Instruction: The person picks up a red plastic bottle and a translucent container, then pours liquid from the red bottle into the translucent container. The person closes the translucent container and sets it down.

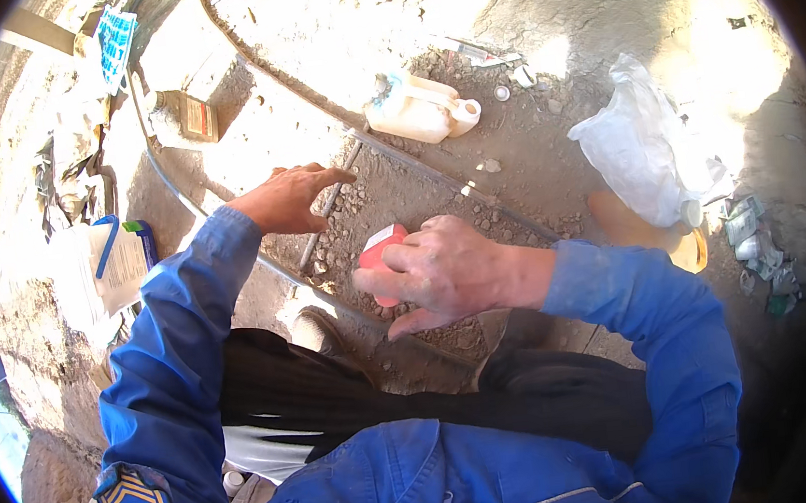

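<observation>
My right hand (439, 272) reaches in from the right over the dirt, its fingers curled round a small red container (384, 238) with a white patch on its top end. Part of the container is hidden under those fingers. Farther left and a little higher, my left hand (293, 199) hangs over the ground with nothing in it, fingers and thumb apart. Below the left hand a thin rod or pipe (332, 200) lies across loose clods of soil (347, 228).
A long dark hose (311, 98) curves across the ground beyond my hands. A dirty cream jug (418, 109) lies on its side there. White plastic bag (636, 147) and litter (757, 246) are at the right; a white tub (109, 270) and another jug (184, 117) are left.
</observation>
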A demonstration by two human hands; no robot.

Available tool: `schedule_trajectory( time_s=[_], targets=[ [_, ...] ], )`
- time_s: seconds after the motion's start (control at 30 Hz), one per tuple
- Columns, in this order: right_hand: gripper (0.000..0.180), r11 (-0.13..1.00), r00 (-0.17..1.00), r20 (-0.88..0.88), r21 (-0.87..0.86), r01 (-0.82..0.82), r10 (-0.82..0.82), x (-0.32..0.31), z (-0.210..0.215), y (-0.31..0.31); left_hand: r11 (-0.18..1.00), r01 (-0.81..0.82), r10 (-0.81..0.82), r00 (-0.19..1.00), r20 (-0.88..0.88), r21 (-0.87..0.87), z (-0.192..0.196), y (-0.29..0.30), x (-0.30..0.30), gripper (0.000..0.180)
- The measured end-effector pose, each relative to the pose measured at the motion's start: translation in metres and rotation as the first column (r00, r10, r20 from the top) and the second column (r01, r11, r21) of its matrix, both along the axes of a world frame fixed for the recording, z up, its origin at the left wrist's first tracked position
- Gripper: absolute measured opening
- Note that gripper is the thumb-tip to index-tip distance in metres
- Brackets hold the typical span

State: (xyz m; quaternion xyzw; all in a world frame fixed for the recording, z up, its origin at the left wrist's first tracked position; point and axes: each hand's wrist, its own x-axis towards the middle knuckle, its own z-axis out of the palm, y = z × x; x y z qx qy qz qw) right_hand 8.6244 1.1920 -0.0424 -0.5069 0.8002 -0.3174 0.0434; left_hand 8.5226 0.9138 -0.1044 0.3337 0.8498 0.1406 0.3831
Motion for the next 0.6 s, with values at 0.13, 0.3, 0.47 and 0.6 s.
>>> schedule_trajectory(
  time_s=[0.13, 0.3, 0.47, 0.6],
  targets=[
    [0.039, 0.995, 0.992, -0.124, 0.093, 0.020, -0.008, 0.007, -0.040, -0.012, 0.995, 0.065, -0.059, 0.995, 0.083, -0.073, 0.008, 0.017, 0.008, 0.091],
    [0.038, 0.976, 0.976, -0.020, 0.013, 0.219, -0.218, -0.005, -0.016, 0.006, 0.994, 0.080, -0.094, 0.976, 0.194, 0.080, 0.018, 0.035, 0.039, 0.117],
    [0.034, 0.911, 0.901, 0.209, -0.085, 0.404, -0.380, -0.022, 0.000, 0.028, 0.915, -0.063, -0.006, 0.985, 0.170, 0.399, 0.006, 0.055, 0.048, 0.125],
    [0.025, 0.831, 0.806, 0.340, -0.108, 0.545, -0.484, -0.028, 0.000, 0.053, 0.828, -0.130, 0.139, 0.990, 0.024, 0.546, 0.014, 0.071, 0.062, 0.116]
  ],
)
